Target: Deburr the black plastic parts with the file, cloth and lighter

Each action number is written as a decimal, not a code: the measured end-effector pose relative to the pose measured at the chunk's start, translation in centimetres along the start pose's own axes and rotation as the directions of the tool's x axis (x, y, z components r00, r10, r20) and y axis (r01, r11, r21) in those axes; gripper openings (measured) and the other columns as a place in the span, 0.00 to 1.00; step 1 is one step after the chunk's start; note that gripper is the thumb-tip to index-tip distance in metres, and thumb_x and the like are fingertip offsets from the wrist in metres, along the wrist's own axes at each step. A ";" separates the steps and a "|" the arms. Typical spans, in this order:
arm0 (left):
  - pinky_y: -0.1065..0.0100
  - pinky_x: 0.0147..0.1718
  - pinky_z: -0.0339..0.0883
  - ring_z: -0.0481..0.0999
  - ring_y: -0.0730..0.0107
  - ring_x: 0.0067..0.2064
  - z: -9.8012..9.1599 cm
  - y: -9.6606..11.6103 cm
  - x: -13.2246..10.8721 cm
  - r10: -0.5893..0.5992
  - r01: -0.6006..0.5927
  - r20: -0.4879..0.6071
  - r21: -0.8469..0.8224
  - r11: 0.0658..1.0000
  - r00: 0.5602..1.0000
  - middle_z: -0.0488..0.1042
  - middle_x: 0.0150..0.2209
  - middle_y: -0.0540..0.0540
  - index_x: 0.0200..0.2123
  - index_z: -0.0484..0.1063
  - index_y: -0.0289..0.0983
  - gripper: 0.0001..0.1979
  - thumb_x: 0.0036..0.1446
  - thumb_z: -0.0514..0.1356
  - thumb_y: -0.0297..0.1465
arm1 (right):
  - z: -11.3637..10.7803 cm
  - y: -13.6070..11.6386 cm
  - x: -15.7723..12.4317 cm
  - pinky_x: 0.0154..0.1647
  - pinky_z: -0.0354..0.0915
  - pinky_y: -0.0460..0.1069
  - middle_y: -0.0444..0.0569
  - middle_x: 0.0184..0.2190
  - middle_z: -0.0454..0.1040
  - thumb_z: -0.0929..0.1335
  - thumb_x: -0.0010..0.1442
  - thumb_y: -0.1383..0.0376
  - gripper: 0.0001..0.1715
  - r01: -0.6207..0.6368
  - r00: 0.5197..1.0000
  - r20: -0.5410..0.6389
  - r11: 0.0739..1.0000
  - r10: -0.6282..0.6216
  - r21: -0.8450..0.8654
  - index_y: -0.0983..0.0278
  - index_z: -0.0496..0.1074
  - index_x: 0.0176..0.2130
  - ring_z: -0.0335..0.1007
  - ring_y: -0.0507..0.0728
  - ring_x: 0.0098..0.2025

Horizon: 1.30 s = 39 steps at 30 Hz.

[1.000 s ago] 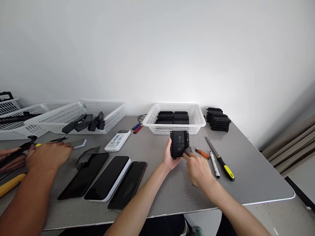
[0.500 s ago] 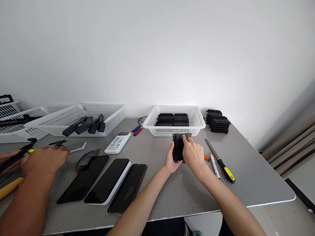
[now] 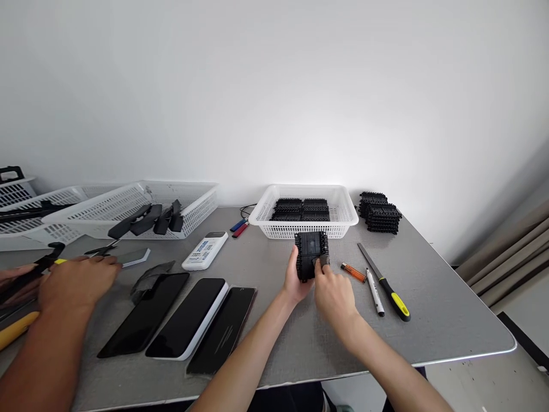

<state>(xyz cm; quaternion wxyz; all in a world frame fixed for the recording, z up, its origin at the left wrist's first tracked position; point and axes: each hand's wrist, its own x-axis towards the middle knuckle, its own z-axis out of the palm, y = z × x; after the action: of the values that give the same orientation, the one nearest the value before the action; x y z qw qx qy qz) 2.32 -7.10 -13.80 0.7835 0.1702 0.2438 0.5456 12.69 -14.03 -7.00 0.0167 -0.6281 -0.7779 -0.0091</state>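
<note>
A black plastic plate with toothed edges (image 3: 311,247) is held up in front of the white basket. Around its left side and underneath, my left hand (image 3: 295,277) grips it, thumb along the edge. My right hand (image 3: 335,290) presses its fingertips on the plate's lower right part, closed on a small dark grey piece of sandpaper (image 3: 325,260) that is mostly hidden by the fingers. Beyond the plate stands the white basket (image 3: 303,230) with several similar black plates (image 3: 288,209) inside. More of them form a stack (image 3: 381,216) to the right.
An orange lighter (image 3: 354,272), a white marker (image 3: 375,293) and a file with a yellow-black handle (image 3: 392,297) lie right of my hands. Several phones (image 3: 187,317) and a white power bank (image 3: 205,250) lie left. Another person's hand (image 3: 79,280) works at the far left.
My right hand has slid from the plate's upper right down to its lower right, baring more of the plate's face. The lighter now shows fully. My left hand keeps its hold.
</note>
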 end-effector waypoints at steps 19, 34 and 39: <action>0.63 0.49 0.70 0.78 0.56 0.52 0.0 -0.3 -0.2 -0.028 0.024 0.135 0.032 0.999 0.990 0.81 0.49 0.41 0.51 0.77 0.36 0.26 0.64 0.54 0.49 | -3.2 3.9 0.6 0.32 0.65 0.47 0.52 0.45 0.76 0.54 0.70 0.71 0.30 -0.003 0.949 -0.300 0.953 0.098 0.302 0.60 0.61 0.67 0.77 0.57 0.37; 0.59 0.57 0.66 0.77 0.52 0.54 0.0 0.2 -0.7 -0.045 0.045 0.038 0.009 0.999 0.998 0.82 0.45 0.41 0.45 0.80 0.35 0.27 0.62 0.55 0.51 | 0.4 0.0 1.2 0.32 0.71 0.48 0.66 0.49 0.75 0.59 0.62 0.77 0.35 0.076 0.997 -0.030 0.997 -0.076 -0.003 0.69 0.58 0.67 0.80 0.57 0.35; 0.57 0.54 0.68 0.79 0.51 0.50 0.8 0.4 -1.0 -0.044 0.044 0.030 0.013 0.999 0.999 0.82 0.42 0.39 0.46 0.79 0.34 0.30 0.63 0.52 0.54 | 1.2 -0.2 -0.3 0.30 0.72 0.48 0.66 0.48 0.75 0.59 0.60 0.78 0.37 0.108 0.994 0.019 0.994 -0.109 0.007 0.72 0.57 0.68 0.80 0.57 0.34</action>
<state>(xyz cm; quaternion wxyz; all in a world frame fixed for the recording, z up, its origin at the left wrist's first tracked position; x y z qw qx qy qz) 2.17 -7.90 -12.77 0.7980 0.1777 0.2390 0.5240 12.57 -14.30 -8.19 0.0106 -0.5848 -0.8111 -0.0014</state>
